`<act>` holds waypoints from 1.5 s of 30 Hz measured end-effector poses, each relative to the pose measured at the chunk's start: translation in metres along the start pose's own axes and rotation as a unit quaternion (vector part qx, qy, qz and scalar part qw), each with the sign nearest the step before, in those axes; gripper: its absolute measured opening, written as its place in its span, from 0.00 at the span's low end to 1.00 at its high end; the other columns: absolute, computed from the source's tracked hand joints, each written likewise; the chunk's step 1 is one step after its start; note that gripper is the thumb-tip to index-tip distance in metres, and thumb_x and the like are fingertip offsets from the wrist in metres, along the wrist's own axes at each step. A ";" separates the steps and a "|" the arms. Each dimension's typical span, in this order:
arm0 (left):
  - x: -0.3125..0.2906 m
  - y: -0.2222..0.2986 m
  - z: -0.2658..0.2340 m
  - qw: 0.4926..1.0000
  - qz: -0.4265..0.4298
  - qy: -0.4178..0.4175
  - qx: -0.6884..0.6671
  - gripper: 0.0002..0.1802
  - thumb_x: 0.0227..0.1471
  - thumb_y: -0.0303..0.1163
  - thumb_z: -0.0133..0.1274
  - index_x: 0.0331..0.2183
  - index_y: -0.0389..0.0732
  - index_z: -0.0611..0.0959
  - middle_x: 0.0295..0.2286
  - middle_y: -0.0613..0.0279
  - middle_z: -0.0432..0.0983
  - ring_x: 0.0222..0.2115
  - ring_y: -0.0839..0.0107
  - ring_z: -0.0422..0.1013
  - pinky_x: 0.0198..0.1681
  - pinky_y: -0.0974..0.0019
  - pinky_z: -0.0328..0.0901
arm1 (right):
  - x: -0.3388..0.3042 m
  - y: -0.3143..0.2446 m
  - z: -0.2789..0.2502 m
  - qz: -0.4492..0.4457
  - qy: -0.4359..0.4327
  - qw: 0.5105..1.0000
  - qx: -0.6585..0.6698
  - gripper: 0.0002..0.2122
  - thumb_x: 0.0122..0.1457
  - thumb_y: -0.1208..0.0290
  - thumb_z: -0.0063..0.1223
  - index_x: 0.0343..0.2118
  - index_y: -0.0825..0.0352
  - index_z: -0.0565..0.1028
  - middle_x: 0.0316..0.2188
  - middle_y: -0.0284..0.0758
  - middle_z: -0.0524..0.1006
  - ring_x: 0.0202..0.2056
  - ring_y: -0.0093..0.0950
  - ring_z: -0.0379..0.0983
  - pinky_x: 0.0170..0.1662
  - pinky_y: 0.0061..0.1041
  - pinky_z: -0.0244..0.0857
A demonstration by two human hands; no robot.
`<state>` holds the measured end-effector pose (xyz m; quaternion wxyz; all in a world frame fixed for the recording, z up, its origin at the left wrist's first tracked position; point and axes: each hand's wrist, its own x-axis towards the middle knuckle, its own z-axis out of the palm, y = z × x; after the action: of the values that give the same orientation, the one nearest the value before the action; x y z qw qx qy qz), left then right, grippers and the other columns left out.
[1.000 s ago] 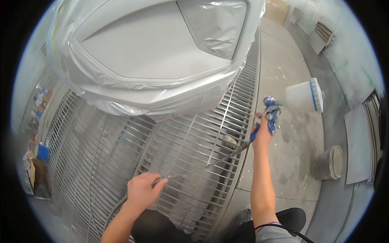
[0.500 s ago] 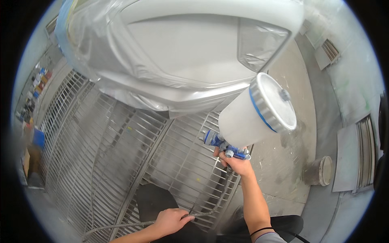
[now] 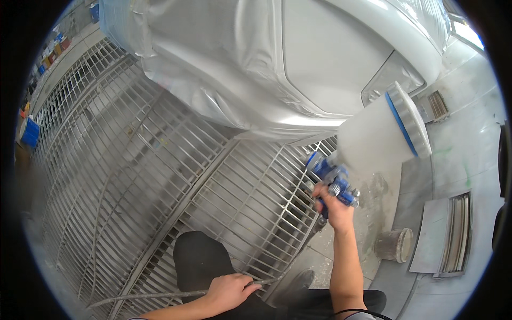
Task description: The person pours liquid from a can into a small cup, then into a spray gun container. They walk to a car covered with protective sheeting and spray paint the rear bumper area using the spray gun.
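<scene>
The step in hand was judged to be positioning of the spray gun (image 3: 333, 178) near the film-masked vehicle body (image 3: 208, 58), with the air hose (image 3: 154, 296) controlled separately. The right hand (image 3: 337, 209) had its grip clamped around the gun's handle; the gun was held above the edge of the floor grating (image 3: 250, 197), its nozzle end directed toward the left and the gravity-feed cup (image 3: 373, 133) tilted above it. The left hand (image 3: 229, 292) had its grip clamped on the air hose, in front of the dark-trousered leg (image 3: 200, 258). In judgement, the next move called for a steady wrist under the bulky cup, clearance between cup and bodywork, and sufficient free hose for the gun to travel without drag. The fingers obscured the trigger, so whether it was pulled could not be determined. The cup overlapped the bodywork in view, and the gap between them could not be judged. The hose connection was indistinct; the cup's contents were not discernible. The upper bodywork was cut off, and items at the left rim were blurred.
</scene>
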<state>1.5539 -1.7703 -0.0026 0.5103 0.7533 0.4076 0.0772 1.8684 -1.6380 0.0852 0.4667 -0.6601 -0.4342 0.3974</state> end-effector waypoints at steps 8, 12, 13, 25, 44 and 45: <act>-0.001 0.006 -0.017 0.999 0.003 0.019 -0.050 0.18 0.62 0.47 0.62 0.38 0.41 0.89 0.30 0.54 0.84 0.31 0.53 0.81 0.33 0.54 0.74 | 0.042 0.006 -0.069 -0.037 0.237 0.970 -0.031 0.09 0.64 0.68 0.63 0.33 0.69 0.80 0.24 0.34 0.79 0.16 0.21 0.71 0.18 0.23 0.63; -0.001 0.014 -0.026 0.996 -0.011 0.022 -0.080 0.16 0.64 0.43 0.60 0.41 0.40 0.87 0.37 0.48 0.84 0.38 0.45 0.80 0.40 0.48 0.74 | 0.057 0.020 -0.116 -0.058 0.302 0.951 -0.037 0.10 0.67 0.65 0.62 0.38 0.67 0.79 0.26 0.31 0.77 0.16 0.19 0.69 0.17 0.22 0.61; -0.002 0.012 -0.025 0.997 -0.017 0.024 -0.075 0.15 0.64 0.43 0.59 0.41 0.40 0.87 0.37 0.48 0.84 0.38 0.45 0.80 0.40 0.48 0.74 | 0.061 0.020 -0.120 -0.074 0.322 0.943 -0.028 0.10 0.66 0.66 0.63 0.34 0.68 0.79 0.25 0.33 0.78 0.16 0.20 0.70 0.17 0.23 0.61; 0.002 0.021 -0.024 0.999 -0.004 0.028 -0.038 0.16 0.63 0.44 0.61 0.37 0.41 0.88 0.35 0.48 0.84 0.36 0.44 0.80 0.37 0.47 0.74 | 0.018 0.016 -0.072 -0.005 0.143 0.987 -0.069 0.03 0.59 0.74 0.65 0.33 0.66 0.84 0.19 0.27 0.78 0.20 0.16 0.71 0.23 0.21 0.63; -0.049 0.039 -0.052 0.963 -0.193 0.171 0.076 0.18 0.59 0.47 0.64 0.37 0.41 0.90 0.28 0.49 0.85 0.30 0.52 0.82 0.37 0.51 0.74 | 0.056 0.079 -0.069 0.036 0.412 0.809 0.418 0.09 0.71 0.60 0.59 0.45 0.59 0.74 0.30 0.32 0.77 0.18 0.23 0.68 0.19 0.26 0.62; -0.056 0.033 -0.054 0.962 -0.184 0.182 0.082 0.17 0.59 0.47 0.65 0.37 0.41 0.91 0.27 0.50 0.85 0.29 0.53 0.82 0.37 0.51 0.74 | 0.057 0.088 -0.070 0.058 0.423 0.801 0.420 0.09 0.70 0.61 0.59 0.42 0.59 0.73 0.29 0.32 0.78 0.18 0.23 0.68 0.18 0.26 0.61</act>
<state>1.5059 -1.7762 0.0667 0.3693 0.6778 0.6303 0.0835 1.9686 -1.6199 0.0110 0.8113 -0.5261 0.0549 0.2490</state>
